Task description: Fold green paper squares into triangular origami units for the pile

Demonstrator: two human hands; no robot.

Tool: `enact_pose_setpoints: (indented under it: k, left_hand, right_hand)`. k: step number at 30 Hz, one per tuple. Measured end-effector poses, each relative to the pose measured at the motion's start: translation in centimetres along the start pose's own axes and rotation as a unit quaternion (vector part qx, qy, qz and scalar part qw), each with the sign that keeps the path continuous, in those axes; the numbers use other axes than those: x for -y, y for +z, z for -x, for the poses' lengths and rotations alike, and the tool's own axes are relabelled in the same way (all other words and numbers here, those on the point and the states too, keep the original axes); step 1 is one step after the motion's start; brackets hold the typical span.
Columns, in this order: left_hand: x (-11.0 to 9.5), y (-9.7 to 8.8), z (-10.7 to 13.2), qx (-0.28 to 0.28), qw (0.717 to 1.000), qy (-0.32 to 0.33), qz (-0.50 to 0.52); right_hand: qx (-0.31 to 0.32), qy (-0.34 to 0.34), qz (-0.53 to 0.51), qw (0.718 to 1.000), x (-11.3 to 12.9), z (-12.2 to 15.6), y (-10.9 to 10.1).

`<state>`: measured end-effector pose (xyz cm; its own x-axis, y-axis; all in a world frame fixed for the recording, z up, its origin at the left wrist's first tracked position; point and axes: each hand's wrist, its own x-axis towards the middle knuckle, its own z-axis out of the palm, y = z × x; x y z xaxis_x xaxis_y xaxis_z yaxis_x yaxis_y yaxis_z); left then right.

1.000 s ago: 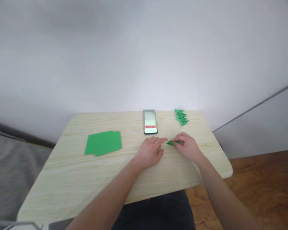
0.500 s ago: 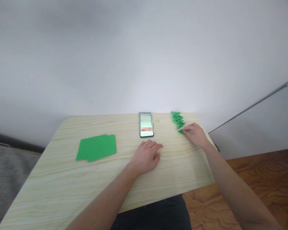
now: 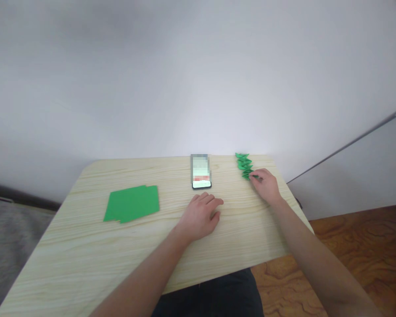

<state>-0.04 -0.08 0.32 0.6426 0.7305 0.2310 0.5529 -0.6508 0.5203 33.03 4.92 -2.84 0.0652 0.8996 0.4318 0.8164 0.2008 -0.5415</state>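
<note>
Nearest the camera, dark trousers [image 3: 211, 295] show under the front edge of the pale wood-grain worktop [image 3: 86, 264], and both bare forearms reach out over it.

The left hand [image 3: 201, 215] lies palm down on the worktop near the middle. Its fingers are loosely spread and point away from the person, and it holds nothing. To its left, well apart from it, a stack of flat green paper sheets [image 3: 132, 203] lies on the wood, the sheets slightly offset so that their near edges show as steps.

Just beyond the left hand's fingertips, without touching them, a black-edged smartphone [image 3: 200, 171] lies face up with its long side running away from the person. Its screen is lit but blurred.

Further right and a little further back, the right hand [image 3: 265, 185] rests close to the worktop's right edge. Its fingertips are pressed together on a small folded green paper piece [image 3: 252, 176], which sits low at the worktop surface. This piece is at the near end of a row of folded green paper pieces [image 3: 243, 162] and touches or nearly touches the nearest of them; which cannot be told. The row runs away from the hand toward the far right corner of the worktop, the pointed pieces overlapping one another.

Beside the worktop lie a brown wooden floor [image 3: 350, 237] to the right and grey fabric [image 3: 6, 237] to the left. A white wall [image 3: 185, 79] rises behind.
</note>
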Motion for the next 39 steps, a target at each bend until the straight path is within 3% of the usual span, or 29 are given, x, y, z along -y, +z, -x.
enact_pose_setpoints:
  k: [6,11,17,31,39]
  left_hand:
    - [-0.1,0.0,0.0,-0.005,1.000,0.001,-0.003]
    - [0.0,0.0,-0.1,-0.003,1.000,0.002,-0.008]
    - [-0.1,0.1,0.0,-0.005,1.000,0.005,-0.013]
    - [-0.1,0.1,-0.1,-0.003,1.000,0.006,-0.022]
    - [0.0,0.3,0.1,-0.010,1.000,0.010,-0.023]
  right_hand:
    - [-0.014,0.043,-0.023,0.999,-1.9,-0.8,-1.4]
    - [-0.054,0.117,0.015,0.992,-6.1,-6.2,-2.5]
    - [0.011,0.123,0.035,0.992,-8.6,-10.7,-0.7]
    - [-0.008,0.094,0.047,0.994,-8.0,-10.9,0.1]
    - [-0.099,0.147,0.046,0.983,-6.9,-8.8,-1.1]
